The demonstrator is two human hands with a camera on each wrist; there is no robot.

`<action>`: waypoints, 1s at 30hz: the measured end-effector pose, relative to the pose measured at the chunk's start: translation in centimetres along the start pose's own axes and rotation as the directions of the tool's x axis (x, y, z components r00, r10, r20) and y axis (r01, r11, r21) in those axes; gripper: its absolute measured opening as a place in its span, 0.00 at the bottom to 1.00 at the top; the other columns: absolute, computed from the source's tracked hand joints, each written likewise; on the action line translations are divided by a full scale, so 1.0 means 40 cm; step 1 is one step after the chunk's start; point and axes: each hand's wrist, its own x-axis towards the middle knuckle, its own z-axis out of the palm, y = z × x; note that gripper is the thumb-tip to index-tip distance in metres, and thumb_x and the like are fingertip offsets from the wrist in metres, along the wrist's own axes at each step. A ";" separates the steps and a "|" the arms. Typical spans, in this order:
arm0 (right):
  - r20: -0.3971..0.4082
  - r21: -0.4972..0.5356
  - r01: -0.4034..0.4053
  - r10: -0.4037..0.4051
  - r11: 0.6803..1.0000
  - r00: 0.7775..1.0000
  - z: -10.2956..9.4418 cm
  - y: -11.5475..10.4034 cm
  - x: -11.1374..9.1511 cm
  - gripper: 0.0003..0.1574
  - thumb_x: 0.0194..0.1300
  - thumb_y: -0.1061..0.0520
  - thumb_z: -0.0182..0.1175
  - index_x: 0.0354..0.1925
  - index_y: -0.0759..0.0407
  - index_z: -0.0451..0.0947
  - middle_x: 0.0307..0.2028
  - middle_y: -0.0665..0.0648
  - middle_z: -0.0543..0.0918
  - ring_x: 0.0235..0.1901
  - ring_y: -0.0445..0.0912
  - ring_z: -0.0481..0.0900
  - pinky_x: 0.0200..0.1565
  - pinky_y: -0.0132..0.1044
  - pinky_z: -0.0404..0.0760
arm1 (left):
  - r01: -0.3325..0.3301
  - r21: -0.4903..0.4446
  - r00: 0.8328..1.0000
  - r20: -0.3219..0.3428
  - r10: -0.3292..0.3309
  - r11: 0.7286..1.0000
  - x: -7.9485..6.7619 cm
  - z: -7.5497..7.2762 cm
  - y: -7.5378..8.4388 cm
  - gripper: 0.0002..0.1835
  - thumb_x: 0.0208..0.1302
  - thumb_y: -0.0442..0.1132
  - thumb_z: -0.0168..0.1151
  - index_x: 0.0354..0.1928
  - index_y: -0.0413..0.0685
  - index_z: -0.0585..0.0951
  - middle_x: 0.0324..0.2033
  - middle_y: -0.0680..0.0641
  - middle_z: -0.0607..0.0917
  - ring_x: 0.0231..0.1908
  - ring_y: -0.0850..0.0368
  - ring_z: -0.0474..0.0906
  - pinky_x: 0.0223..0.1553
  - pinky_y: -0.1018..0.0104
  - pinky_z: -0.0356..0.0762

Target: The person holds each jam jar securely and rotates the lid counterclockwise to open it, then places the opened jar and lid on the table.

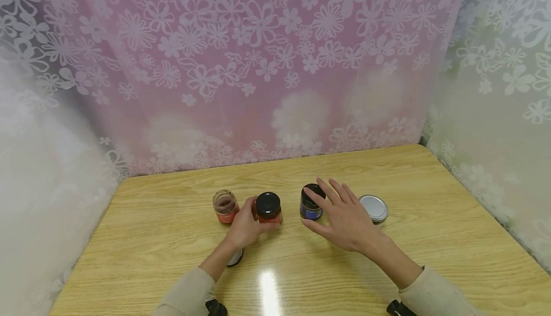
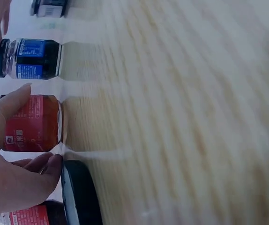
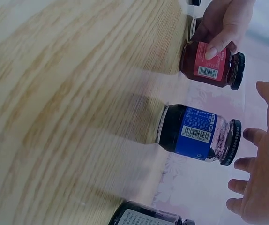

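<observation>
"Where's our red jar (image 1: 269,206)?"
"On the table (image 1: 172,258). Our left hand (image 1: 246,226) holds it, thumb and fingers round it."
"And our right hand (image 1: 349,221)?"
"Fingers spread apart, just beside the blue jar (image 1: 310,212). We see a silver lid (image 1: 373,207) farther right."

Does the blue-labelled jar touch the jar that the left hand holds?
Apart: the right wrist view shows a clear gap between the blue-labelled jar and the red-labelled jar.
</observation>
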 end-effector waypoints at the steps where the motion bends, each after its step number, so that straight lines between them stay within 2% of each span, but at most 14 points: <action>1: 0.002 0.004 0.002 -0.002 1.000 1.000 0.000 -0.001 0.000 0.47 0.63 0.22 0.42 0.72 0.41 0.57 0.73 0.57 0.53 0.71 0.57 0.46 0.67 0.57 0.45 | 0.007 -0.012 1.000 -0.001 -0.007 1.000 0.001 0.001 -0.001 0.49 0.47 0.49 0.77 0.67 0.40 0.61 0.52 0.45 0.77 0.52 0.48 0.74 0.51 0.51 0.73; 4: 0.005 0.007 0.009 -0.009 1.000 1.000 0.000 -0.004 -0.001 0.46 0.63 0.23 0.42 0.72 0.41 0.57 0.72 0.57 0.53 0.71 0.57 0.45 0.67 0.58 0.45 | 0.020 -0.032 1.000 0.000 -0.020 0.999 0.003 0.003 -0.001 0.46 0.46 0.49 0.78 0.65 0.42 0.65 0.52 0.46 0.78 0.53 0.49 0.75 0.52 0.52 0.73; 13: 0.027 0.028 0.004 -0.005 1.000 1.000 -0.006 0.004 -0.013 0.44 0.66 0.26 0.44 0.73 0.43 0.57 0.73 0.58 0.52 0.71 0.58 0.46 0.67 0.56 0.44 | -0.025 -0.023 1.000 0.017 0.025 0.999 0.012 0.012 0.000 0.38 0.49 0.44 0.76 0.61 0.41 0.70 0.50 0.45 0.79 0.51 0.47 0.76 0.51 0.50 0.73; 21: 0.023 0.044 0.006 -0.007 0.999 1.000 -0.007 0.013 -0.021 0.43 0.66 0.28 0.45 0.73 0.43 0.57 0.73 0.58 0.52 0.71 0.57 0.45 0.67 0.56 0.44 | -0.023 0.029 1.000 -0.010 0.023 0.999 0.014 0.013 -0.005 0.36 0.48 0.49 0.76 0.59 0.47 0.74 0.48 0.49 0.82 0.50 0.50 0.77 0.49 0.52 0.74; 30: 0.014 0.072 0.016 -0.017 0.997 1.000 -0.017 0.018 -0.028 0.42 0.68 0.29 0.45 0.73 0.42 0.55 0.73 0.58 0.51 0.71 0.57 0.45 0.66 0.57 0.47 | -0.025 0.029 0.999 -0.027 0.026 0.999 0.003 0.006 -0.006 0.33 0.46 0.52 0.77 0.54 0.49 0.78 0.44 0.51 0.83 0.47 0.51 0.78 0.44 0.55 0.76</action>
